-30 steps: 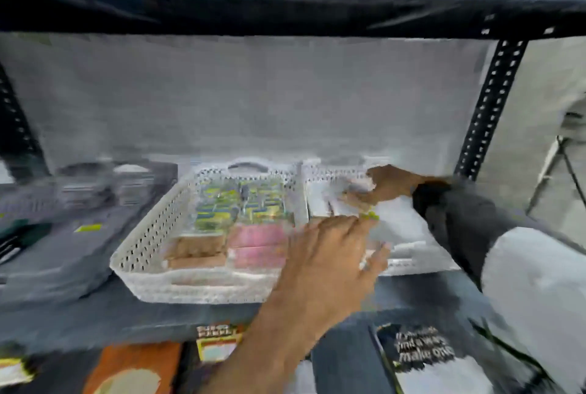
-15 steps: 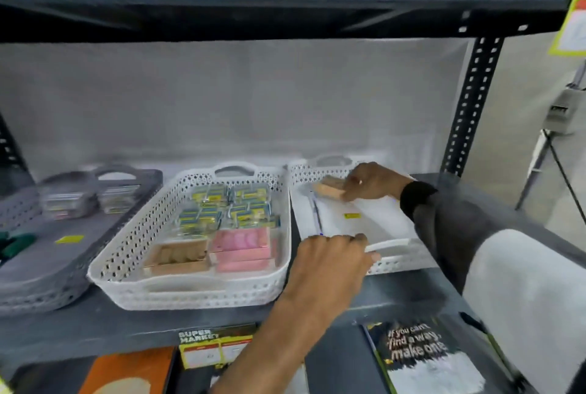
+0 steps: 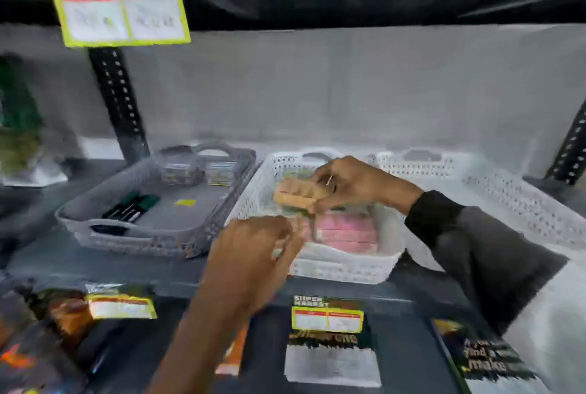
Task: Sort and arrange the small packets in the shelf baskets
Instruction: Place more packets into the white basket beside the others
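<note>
My right hand (image 3: 355,182) grips a tan packet (image 3: 296,194) and holds it over the middle white basket (image 3: 345,262). Pink packets (image 3: 344,230) lie in that basket's front right part; more packets behind are mostly hidden by my hands. My left hand (image 3: 253,251) is at the basket's front left corner with fingers curled at the rim; motion blur hides whether it holds anything. A second white basket (image 3: 494,200) stands to the right. A grey basket (image 3: 152,222) on the left holds clear packets (image 3: 199,170) at its back and dark green items (image 3: 131,206).
Black perforated shelf posts (image 3: 117,102) stand behind the baskets, with a grey back panel. A yellow price tag (image 3: 119,8) hangs from the shelf above. On the shelf edge below sit price labels (image 3: 326,319) and, lower down, dark printed packages (image 3: 488,358).
My right hand carried the tan packet from the right white basket over to the middle white basket. My left hand moved left to the middle basket's front. The view shifted left.
</note>
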